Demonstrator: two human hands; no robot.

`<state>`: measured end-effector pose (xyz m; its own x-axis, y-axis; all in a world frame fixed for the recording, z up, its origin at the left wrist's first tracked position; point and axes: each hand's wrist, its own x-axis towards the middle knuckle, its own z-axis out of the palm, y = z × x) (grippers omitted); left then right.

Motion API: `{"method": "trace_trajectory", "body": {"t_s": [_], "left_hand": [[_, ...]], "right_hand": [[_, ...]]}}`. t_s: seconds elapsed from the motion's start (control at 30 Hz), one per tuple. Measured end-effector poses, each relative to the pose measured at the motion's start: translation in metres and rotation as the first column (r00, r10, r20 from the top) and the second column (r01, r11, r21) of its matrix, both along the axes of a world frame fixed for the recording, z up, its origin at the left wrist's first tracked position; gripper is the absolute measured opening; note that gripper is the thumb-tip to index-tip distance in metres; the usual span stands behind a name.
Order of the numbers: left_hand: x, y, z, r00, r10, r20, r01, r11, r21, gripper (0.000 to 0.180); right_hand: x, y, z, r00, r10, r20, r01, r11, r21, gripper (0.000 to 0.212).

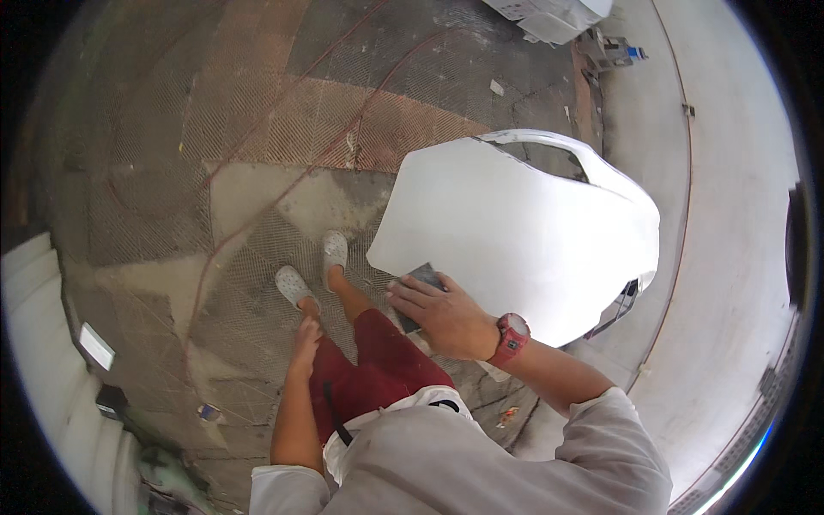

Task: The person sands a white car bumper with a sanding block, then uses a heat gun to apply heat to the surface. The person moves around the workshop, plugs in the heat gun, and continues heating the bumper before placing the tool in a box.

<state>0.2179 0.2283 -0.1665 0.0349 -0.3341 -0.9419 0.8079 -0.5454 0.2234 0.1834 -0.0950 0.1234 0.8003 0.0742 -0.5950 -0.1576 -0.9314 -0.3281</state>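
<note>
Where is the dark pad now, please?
In the head view, the dark pad is near the centre, under the right hand, at the lower-left edge of the white panel.

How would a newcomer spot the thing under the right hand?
Find the big white panel, then its edge nearest the maroon shorts. There the right hand covers part of a flat pad: dark grey, unlike the white panel and red watch.

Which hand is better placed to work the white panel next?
Likely the right hand: it's on the dark pad at the white panel; the left hand hangs by the red shorts.
</note>
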Motion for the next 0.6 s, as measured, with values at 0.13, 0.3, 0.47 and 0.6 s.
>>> {"method": "trace_trajectory", "body": {"t_s": [0.13, 0.3, 0.47, 0.6], "left_hand": [[0.023, 0.064, 0.033, 0.985, -0.120, 0.126, 0.091, 0.973, 0.214, 0.072], [0.040, -0.039, 0.126, 0.838, -0.237, 0.492, 0.365, 0.913, -0.181, 0.073], [0.041, -0.186, 0.237, 0.987, 0.095, 0.131, 0.044, 0.624, -0.781, 0.087], [0.047, -0.245, 0.234, 0.988, 0.097, -0.123, -0.155, 0.712, -0.685, 0.090]], "right_hand": [[-0.025, -0.022, 0.050, 0.986, -0.152, 0.061, 0.161, 0.971, -0.177, 0.069], [-0.037, -0.029, 0.073, 0.664, -0.721, 0.199, 0.690, 0.693, 0.207, 0.061], [-0.037, 0.003, 0.042, 0.454, -0.881, 0.134, 0.755, 0.461, 0.467, 0.063], [-0.049, -0.006, 0.040, 0.492, -0.852, 0.177, 0.721, 0.513, 0.466, 0.072]]}}
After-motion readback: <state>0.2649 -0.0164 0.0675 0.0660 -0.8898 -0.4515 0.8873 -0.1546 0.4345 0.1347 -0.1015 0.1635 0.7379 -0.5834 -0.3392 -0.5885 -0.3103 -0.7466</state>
